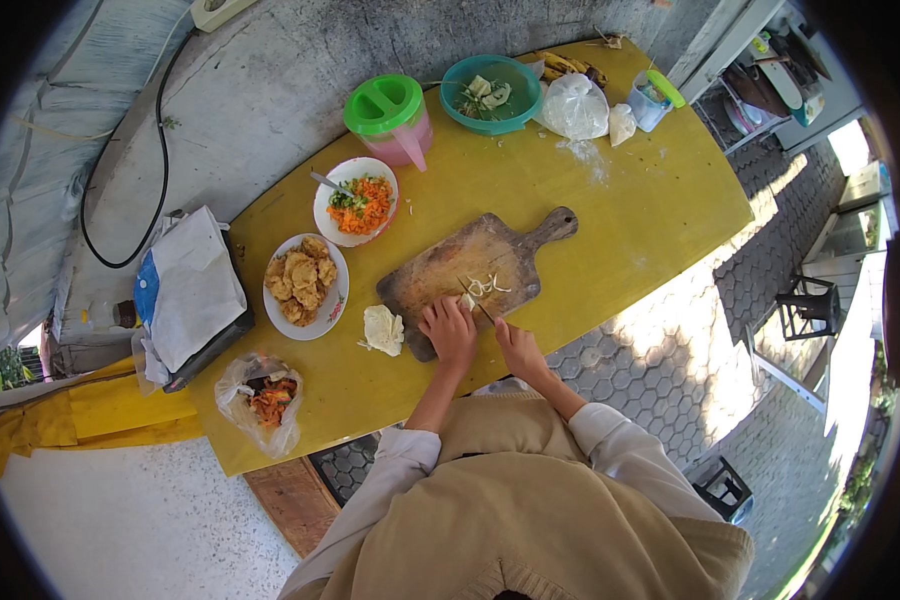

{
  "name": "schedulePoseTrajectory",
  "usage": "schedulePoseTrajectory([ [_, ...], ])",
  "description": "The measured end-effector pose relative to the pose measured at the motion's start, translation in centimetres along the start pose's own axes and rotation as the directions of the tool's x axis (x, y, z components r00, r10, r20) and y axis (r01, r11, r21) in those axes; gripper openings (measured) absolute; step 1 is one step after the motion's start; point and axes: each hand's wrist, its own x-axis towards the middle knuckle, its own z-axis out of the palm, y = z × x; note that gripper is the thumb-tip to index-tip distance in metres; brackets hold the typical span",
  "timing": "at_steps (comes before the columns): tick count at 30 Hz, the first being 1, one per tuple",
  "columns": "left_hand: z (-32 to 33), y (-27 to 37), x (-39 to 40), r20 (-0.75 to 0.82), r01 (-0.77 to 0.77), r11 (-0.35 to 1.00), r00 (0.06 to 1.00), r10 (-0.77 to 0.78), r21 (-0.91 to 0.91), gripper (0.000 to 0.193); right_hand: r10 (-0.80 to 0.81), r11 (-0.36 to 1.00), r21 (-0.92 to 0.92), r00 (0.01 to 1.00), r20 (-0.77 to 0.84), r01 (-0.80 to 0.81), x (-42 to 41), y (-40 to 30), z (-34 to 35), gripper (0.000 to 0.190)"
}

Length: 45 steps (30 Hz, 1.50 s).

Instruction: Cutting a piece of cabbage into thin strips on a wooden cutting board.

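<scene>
A worn wooden cutting board (461, 266) lies on the yellow table, its handle pointing away to the upper right. My left hand (451, 330) rests on the board's near part, its fingers pressing on a pale piece of cabbage (467, 301). In my right hand (520, 349) is a knife (484, 311), its blade against the board beside the left fingertips. Thin pale cabbage shreds (487, 285) lie just beyond the blade. A larger chunk of cabbage (382, 331) sits on the table, left of the board.
Left of the board are a plate of fritters (301, 281), a bowl of chopped carrot and greens (358, 204) and a plastic bag of scraps (270, 401). Behind stand a green-lidded pitcher (388, 120), a teal bowl (490, 94) and a bag of white powder (574, 106).
</scene>
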Motion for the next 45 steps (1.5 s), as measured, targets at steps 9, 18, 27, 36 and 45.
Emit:
schedulePoseTrajectory([
  [9,0.1,0.1,0.1,0.021,0.017,0.998,1.0,-0.018,0.052,0.008,0.01,0.996,-0.087,0.999,0.053,-0.006,-1.2,-0.1,-0.7,0.038],
  [18,0.2,0.0,0.1,0.008,0.013,0.999,1.0,-0.014,0.043,0.007,0.127,0.982,-0.146,0.992,0.017,-0.123,-1.5,-0.3,0.2,0.042],
  [27,0.5,-0.1,0.1,0.009,0.017,0.999,1.0,-0.017,0.043,0.007,0.14,0.971,-0.208,0.986,0.089,-0.119,-0.6,-1.5,0.0,0.043],
  [36,0.4,-0.3,0.2,-0.032,0.019,0.999,0.999,-0.018,0.045,0.009,0.185,0.942,-0.3,0.979,0.084,-0.152,0.2,-2.0,0.2,0.045],
  [45,-0.2,-0.3,0.1,-0.004,-0.014,0.997,1.0,0.015,0.082,0.012,0.064,0.991,-0.117,0.997,0.044,-0.058,0.7,1.2,0.3,0.047],
])
